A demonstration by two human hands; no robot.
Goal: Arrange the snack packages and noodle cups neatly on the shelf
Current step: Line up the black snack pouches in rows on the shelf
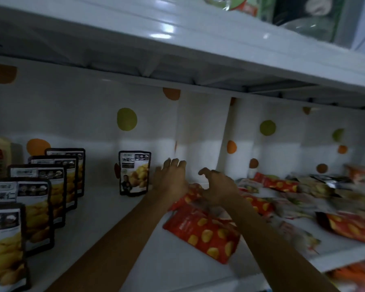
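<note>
Both bare arms reach deep into a white shelf (118, 224) backed by a white panel with orange and green dots. The left hand (171, 178) is spread flat, fingers (174, 163) extended and apart, hovering just right of a single upright black-edged chestnut pouch (134, 172) that stands alone near the back. It grips nothing. The right hand (218, 187) is beside it, fingers curled in a loose claw and apart — holding nothing, poised just above a red packet with yellow spots (187, 199) that lies partly under both hands.

A larger red spotted packet (207, 237) lies flat nearer the front, between the forearms. To the right, more red packets and pale snack bags form a jumbled heap (303, 199) lying flat across the shelf; motion blur hides their details. An orange noodle cup (357, 172) sits at the far right rear, blurred.

On the left, a row of upright chestnut pouches (40, 199) runs front to back, each overlapping the one behind. The shelf above (177, 39) carries green packaged goods.
</note>
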